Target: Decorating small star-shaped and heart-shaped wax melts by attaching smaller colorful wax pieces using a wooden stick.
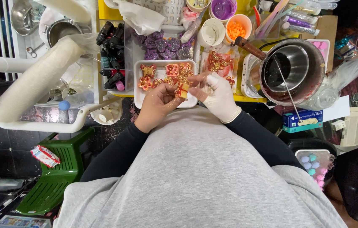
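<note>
My bare left hand [158, 102] and my white-gloved right hand [217, 98] meet over the near edge of a white tray [138, 98]. Together they hold a small red and gold ornament [182, 88] between the fingertips. More red and gold ornaments [148, 70] lie in the tray just beyond my hands. A clear bag of similar red and gold pieces [218, 62] rests right of the tray, partly behind my right hand.
A metal pot with a wooden handle [291, 67] and a thin rod in it stands to the right. Purple pieces [162, 45], dark small bottles [112, 46], cups [238, 28] and glitter tubes [300, 24] crowd the back. A green stool [56, 173] stands lower left.
</note>
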